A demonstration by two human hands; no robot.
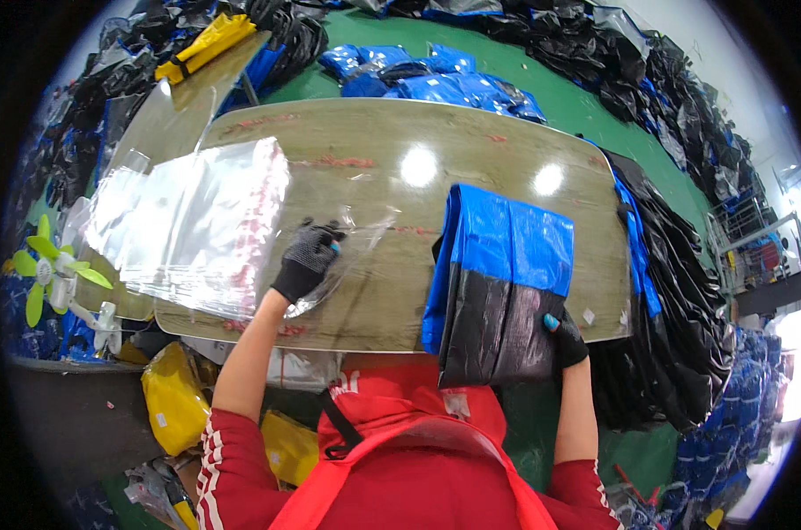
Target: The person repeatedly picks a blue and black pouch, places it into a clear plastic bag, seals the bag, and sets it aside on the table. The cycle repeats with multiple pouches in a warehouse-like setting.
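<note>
My left hand [307, 260], in a dark dotted glove with bare fingertips, has its fingers curled on a thin clear plastic bag [362, 244] that spreads over the tabletop. Just left of it lies a stack of clear plastic bags [202, 221] with a reddish edge. With my right hand [566, 341], gloved alike, I grip the lower right edge of a folded tarp [506, 283]. Its upper part is blue and its lower part black; it overhangs the table's near edge. My right thumb lies on top, and the other fingers are mostly hidden.
The wood-patterned table [356, 185] has reddish marks. Black and blue sheets [674, 309] hang at its right end. Blue folded packs [436, 79] lie on the green floor beyond. A green-bladed fan [56, 269] stands left, near a yellow package [175, 402].
</note>
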